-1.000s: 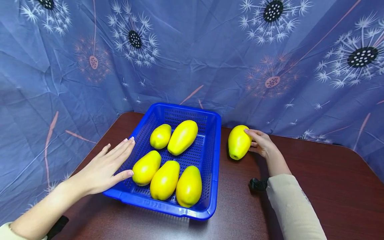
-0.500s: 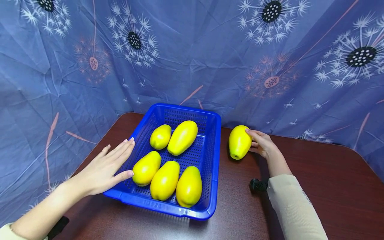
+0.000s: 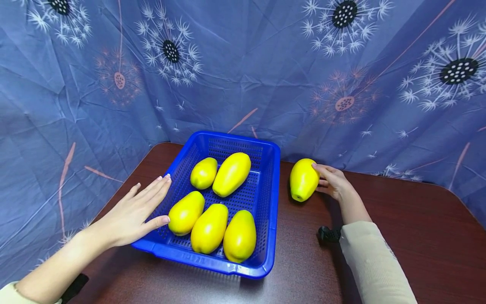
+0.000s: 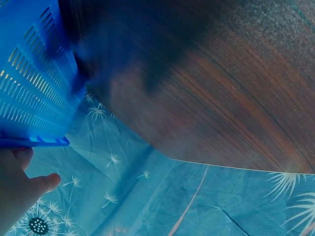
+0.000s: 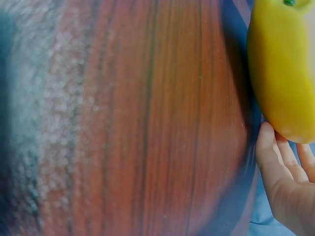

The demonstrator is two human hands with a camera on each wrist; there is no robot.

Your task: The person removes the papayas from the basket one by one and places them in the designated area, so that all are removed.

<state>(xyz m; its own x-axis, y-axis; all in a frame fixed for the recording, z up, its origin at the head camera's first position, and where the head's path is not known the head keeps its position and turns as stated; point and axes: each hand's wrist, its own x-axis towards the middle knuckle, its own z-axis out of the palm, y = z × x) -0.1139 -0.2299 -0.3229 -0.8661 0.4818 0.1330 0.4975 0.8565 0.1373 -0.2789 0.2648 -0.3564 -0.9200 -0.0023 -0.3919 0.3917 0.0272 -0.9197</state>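
Observation:
In the head view, my left hand (image 3: 130, 216) lies over the left rim of a blue plastic basket (image 3: 274, 211), fingers straight and slightly spread. The basket holds several yellow papayas, including a long papaya (image 3: 231, 174) at the back and a front-right papaya (image 3: 240, 236). To the right of the basket, my right hand (image 3: 334, 182) holds another yellow papaya (image 3: 303, 180) by its right side with thumb and fingertips. In the right wrist view, the fingertips meet the lower end of this papaya (image 5: 285, 73). Whether it touches the table is hard to tell.
A dark reddish-brown wooden table (image 3: 414, 236) bears the basket. Behind and left hangs a blue cloth (image 3: 247, 63) with a dandelion pattern. A black strap piece (image 3: 328, 234) sits at my right wrist, beside the beige sleeve (image 3: 376, 261).
Almost nothing moves. My right hand and its papaya shift very slightly to the right; the left hand stays on the basket rim.

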